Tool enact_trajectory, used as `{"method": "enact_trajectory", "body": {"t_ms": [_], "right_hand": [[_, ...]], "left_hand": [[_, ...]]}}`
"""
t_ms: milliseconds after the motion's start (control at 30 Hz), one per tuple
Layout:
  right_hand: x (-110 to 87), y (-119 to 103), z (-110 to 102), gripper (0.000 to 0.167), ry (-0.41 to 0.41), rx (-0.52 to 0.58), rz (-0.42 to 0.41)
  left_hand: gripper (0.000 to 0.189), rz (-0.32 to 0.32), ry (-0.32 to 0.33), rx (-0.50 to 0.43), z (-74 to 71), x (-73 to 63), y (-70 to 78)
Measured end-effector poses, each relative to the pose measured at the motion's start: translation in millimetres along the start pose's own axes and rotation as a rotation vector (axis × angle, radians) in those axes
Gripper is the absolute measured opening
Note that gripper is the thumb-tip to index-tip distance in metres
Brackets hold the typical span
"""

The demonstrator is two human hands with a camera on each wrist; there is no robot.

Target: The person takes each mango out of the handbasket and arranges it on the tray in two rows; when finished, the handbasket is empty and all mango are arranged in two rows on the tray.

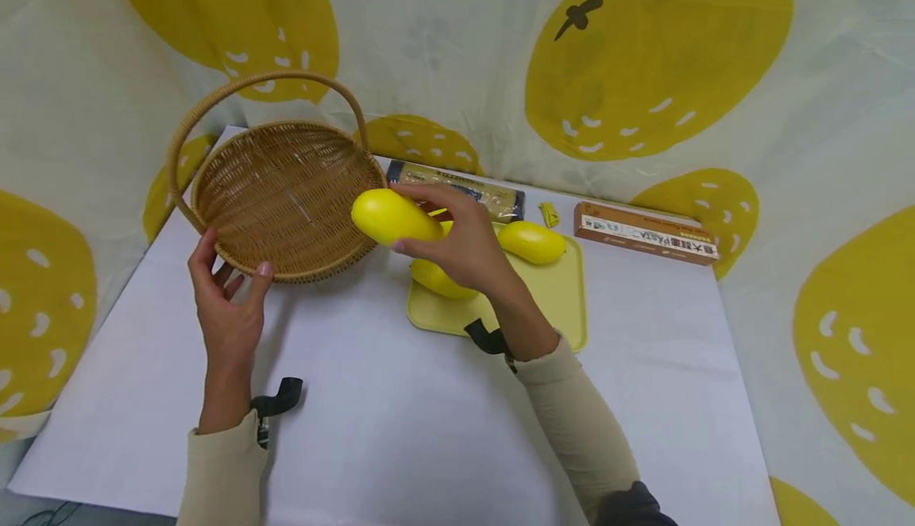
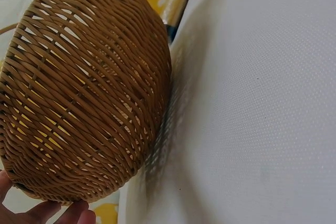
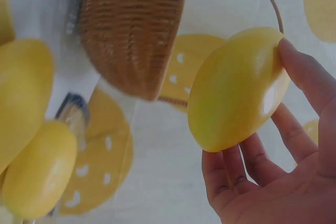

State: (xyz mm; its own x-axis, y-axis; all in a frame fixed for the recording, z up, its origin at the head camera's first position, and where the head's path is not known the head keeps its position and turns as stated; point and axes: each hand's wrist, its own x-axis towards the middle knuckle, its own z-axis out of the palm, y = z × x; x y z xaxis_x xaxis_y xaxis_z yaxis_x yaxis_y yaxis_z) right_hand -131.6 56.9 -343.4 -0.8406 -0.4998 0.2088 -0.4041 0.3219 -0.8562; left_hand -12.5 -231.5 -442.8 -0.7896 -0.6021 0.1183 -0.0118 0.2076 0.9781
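On the left, a round woven wicker basket (image 1: 286, 208) with a tall arched handle holds nothing inside. My left hand (image 1: 232, 311) grips its near left rim, thumb toward the inside; the left wrist view shows the fingertips at the wicker wall (image 2: 89, 87). A smooth yellow mango (image 1: 393, 218) is pinched between the thumb and fingers of my right hand (image 1: 468, 240), held up beside the basket's right rim. Below this hand, a pale yellow tray (image 1: 557, 295) carries more mangoes, one at its back right (image 1: 532, 242) and another, partly hidden by the hand, at its left (image 1: 439, 278).
Behind the tray lies a dark, clear-fronted noodle packet (image 1: 503, 202). A small yellow piece (image 1: 549, 214) lies between it and a brown pasta box (image 1: 643, 232) at the back right. Fruit-print cloth (image 1: 457, 49) hangs behind and beside the white table (image 1: 400, 423).
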Motion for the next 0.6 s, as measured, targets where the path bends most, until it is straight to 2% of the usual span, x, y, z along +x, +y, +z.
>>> {"method": "enact_trajectory", "body": {"t_ms": [200, 600], "right_hand": [[-18.0, 16, -19, 0.062, 0.048, 0.008, 0.055], [-56.0, 61, -58, 0.064, 0.090, -0.093, 0.245]], "left_hand": [[0.077, -0.009, -0.001, -0.009, -1.0, 0.5, -0.9], [0.078, -0.009, -0.010, -0.006, -2.9, 5.5, -10.8]]}}
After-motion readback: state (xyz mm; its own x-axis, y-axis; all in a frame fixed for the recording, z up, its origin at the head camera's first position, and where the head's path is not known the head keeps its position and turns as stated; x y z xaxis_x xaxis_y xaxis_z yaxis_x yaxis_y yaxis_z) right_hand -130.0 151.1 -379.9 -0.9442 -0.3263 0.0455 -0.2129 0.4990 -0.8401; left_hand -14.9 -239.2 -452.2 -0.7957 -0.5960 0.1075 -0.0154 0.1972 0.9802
